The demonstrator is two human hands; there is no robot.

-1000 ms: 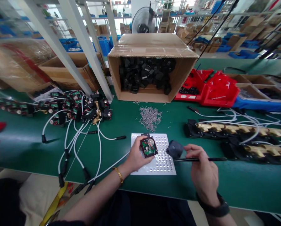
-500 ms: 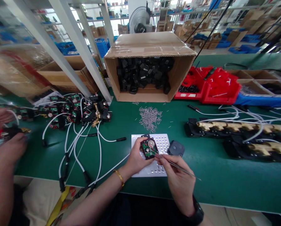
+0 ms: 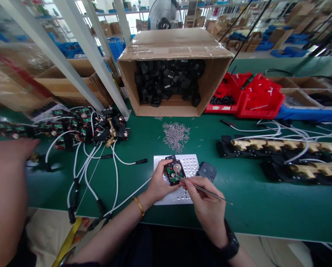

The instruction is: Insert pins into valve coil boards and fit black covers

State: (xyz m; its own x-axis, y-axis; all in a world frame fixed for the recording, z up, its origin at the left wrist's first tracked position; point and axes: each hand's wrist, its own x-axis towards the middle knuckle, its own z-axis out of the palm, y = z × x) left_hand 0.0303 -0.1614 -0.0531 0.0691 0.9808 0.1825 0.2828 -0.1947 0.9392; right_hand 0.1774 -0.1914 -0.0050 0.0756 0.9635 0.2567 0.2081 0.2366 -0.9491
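My left hand [image 3: 160, 180] is closed around a small black housing [image 3: 176, 171] with a green circuit board, a round silvery part and red wires inside. Between the fingers of my right hand [image 3: 207, 198] is a pair of tweezers [image 3: 213, 194], its tip reaching into the open side of the housing. Whether the tips grip anything is too small to tell. Beneath both hands lies a white sheet [image 3: 162, 201] with rows of small silvery round pieces. A dark grey cover [image 3: 206, 171] rests at the sheet's right edge.
A cardboard box [image 3: 171, 44] of black housings stands behind a pile of small metal pins [image 3: 176, 136]. Brass fittings [image 3: 285, 145] and red bins [image 3: 262, 100] are at right. Wired assemblies [image 3: 82, 128] lie left, near a co-worker's arm [image 3: 9, 185].
My view has shifted slightly. The tweezers stay in the housing, with little movement of my hands. At left, the co-worker's arm has come further forward over the table.
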